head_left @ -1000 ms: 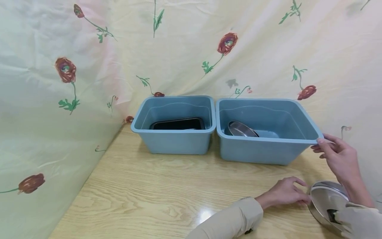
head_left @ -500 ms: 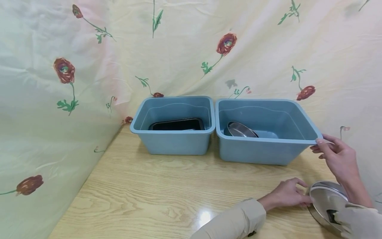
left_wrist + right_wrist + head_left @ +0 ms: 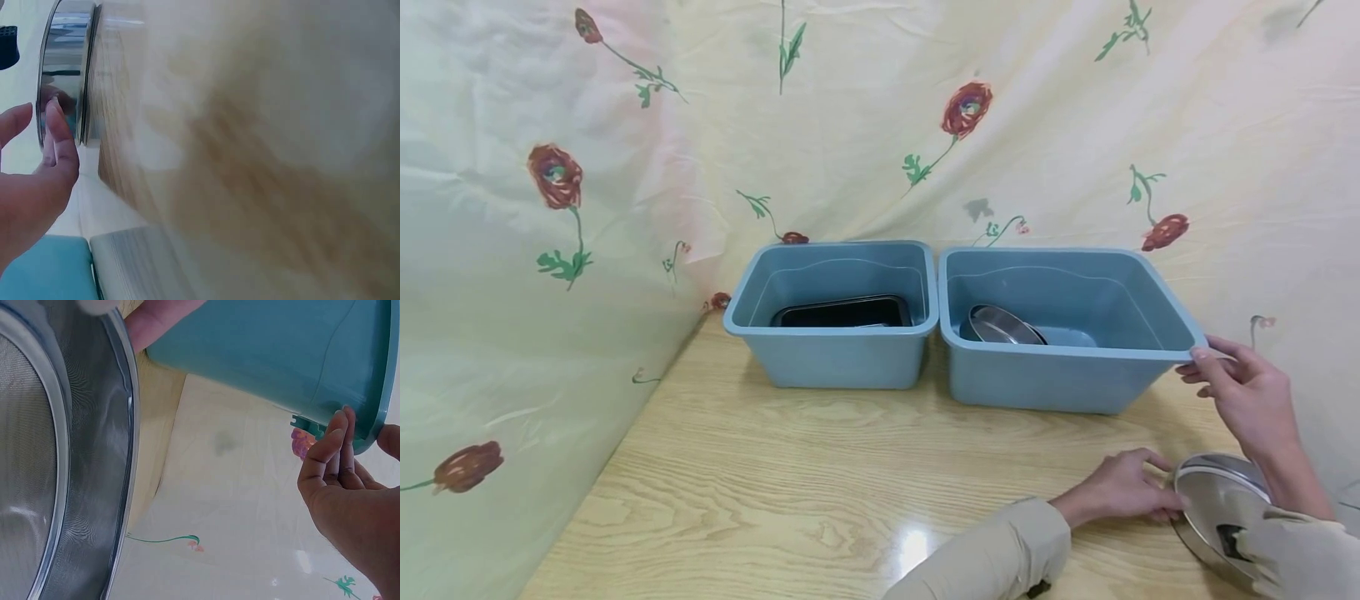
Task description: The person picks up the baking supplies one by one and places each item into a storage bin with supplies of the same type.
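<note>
My left hand [image 3: 1123,487] is at the left rim of a round stainless-steel pan [image 3: 1208,517], which is at the table's right side, partly behind my right sleeve. In the left wrist view, the fingers lie against the pan's shiny side wall [image 3: 62,59], with the thumb across the rim. The right wrist view shows the pan's wide wall and grey floor close up. My right hand [image 3: 1258,400] holds the front right corner of the right blue plastic bin [image 3: 1037,379], thumb on the rim and fingers curled below it. A round metal pan [image 3: 996,325] leans inside that bin.
A second blue bin [image 3: 842,358] stands just left of the first, with a dark rectangular tray [image 3: 850,312] inside. Both are near the back of the wooden table [image 3: 797,475]. A flowered cloth [image 3: 850,125] hangs behind and along the left side.
The view shifts slightly, so the bins appear a little farther left. Both hands keep their places at the bin corner and the pan's rim.
</note>
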